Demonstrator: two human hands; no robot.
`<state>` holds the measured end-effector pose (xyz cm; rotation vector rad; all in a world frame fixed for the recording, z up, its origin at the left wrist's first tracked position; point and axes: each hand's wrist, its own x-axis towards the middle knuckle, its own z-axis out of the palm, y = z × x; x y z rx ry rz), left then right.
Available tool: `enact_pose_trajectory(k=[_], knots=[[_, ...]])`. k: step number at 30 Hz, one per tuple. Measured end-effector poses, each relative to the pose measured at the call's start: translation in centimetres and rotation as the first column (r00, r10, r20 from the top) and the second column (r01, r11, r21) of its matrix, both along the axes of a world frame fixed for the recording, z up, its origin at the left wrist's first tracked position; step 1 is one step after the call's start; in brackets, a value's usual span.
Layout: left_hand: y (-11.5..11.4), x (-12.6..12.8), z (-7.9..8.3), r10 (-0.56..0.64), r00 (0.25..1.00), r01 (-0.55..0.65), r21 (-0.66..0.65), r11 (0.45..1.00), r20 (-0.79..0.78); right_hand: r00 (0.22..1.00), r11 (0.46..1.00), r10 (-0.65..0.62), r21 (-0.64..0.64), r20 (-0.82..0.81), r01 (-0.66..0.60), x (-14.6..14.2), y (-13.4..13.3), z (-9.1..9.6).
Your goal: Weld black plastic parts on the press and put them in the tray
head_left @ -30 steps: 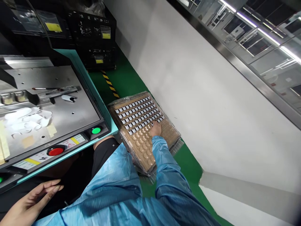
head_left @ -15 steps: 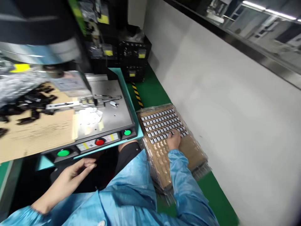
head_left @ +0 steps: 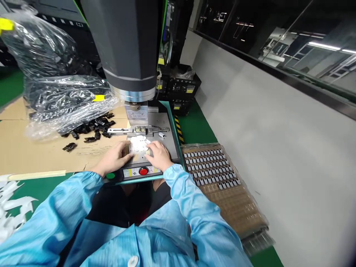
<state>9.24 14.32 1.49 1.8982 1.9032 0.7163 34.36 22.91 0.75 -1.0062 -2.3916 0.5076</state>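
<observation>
A small pile of thin white pieces (head_left: 139,144) lies on the metal plate of the machine bed (head_left: 169,146). My left hand (head_left: 115,157) is at the pile's left side, thumb and forefinger apart, holding nothing that I can see. From the right, my right hand (head_left: 160,155) reaches the pile's edge with its fingers spread and thumb apart. Just behind the pile is a metal fixture (head_left: 140,129) under the machine's press head (head_left: 135,92). One small silver-grey part (head_left: 162,135) rests on the plate beyond my right hand.
Loose black plastic parts (head_left: 94,128) and clear plastic bags (head_left: 66,89) lie on cardboard at left. A red button (head_left: 143,171) and green button (head_left: 110,175) sit on the front edge. Right of the bed, a tray (head_left: 230,207) holds rows of grey parts beside a white wall (head_left: 264,118).
My right hand has come from the tray to the white pile on the bed. My left hand has moved forward from above my lap to the pile's left side. The view has shifted.
</observation>
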Motion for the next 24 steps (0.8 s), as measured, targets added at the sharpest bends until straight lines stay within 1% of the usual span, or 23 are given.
enact_pose_trajectory(k=[3,5,9,13,15,17,18,20,22,24], knots=[[0.8,-0.6,-0.2,-0.028,1.0,0.028,-0.047,0.999,-0.013,0.998,0.999,-0.044,0.028,0.045,0.043,-1.5,0.7,-0.4],[1.1,-0.7,-0.3,-0.023,0.999,0.022,-0.032,0.999,-0.042,0.996,0.997,-0.065,0.045,0.054,0.063,-1.6,1.0,-0.6],[1.2,-0.7,-0.8,-0.01,0.999,0.009,-0.002,1.0,-0.05,0.997,0.993,-0.058,0.103,0.06,0.052,-1.2,0.8,-0.9],[0.7,-0.8,-1.3,-0.007,1.0,0.007,0.068,0.998,-0.013,0.994,0.986,-0.019,0.166,0.109,0.0,-1.2,0.8,-1.0],[0.5,-0.5,-1.2,0.001,1.0,-0.002,0.132,0.991,0.008,0.997,0.986,0.0,0.167,0.084,-0.014,-1.2,1.0,-1.0],[0.5,0.2,-0.8,-0.019,1.0,0.02,0.199,0.98,-0.003,1.0,0.991,-0.003,0.131,-0.018,0.005,-1.0,1.2,-0.9],[0.7,0.7,-0.5,-0.042,0.999,0.047,0.225,0.973,-0.025,0.996,0.995,-0.023,0.099,-0.088,0.032,-0.8,1.3,-0.9],[1.3,1.9,0.0,-0.098,0.991,0.119,0.253,0.96,-0.095,0.969,0.994,-0.105,0.015,-0.222,0.111,-0.5,1.6,-1.0],[2.2,3.4,0.4,-0.139,0.972,0.184,0.246,0.952,-0.189,0.931,0.979,-0.205,-0.073,-0.303,0.192,-0.2,1.7,-1.1],[3.1,4.6,0.8,-0.16,0.943,0.226,0.209,0.951,-0.292,0.901,0.967,-0.251,-0.135,-0.353,0.217,0.0,1.8,-1.2]])
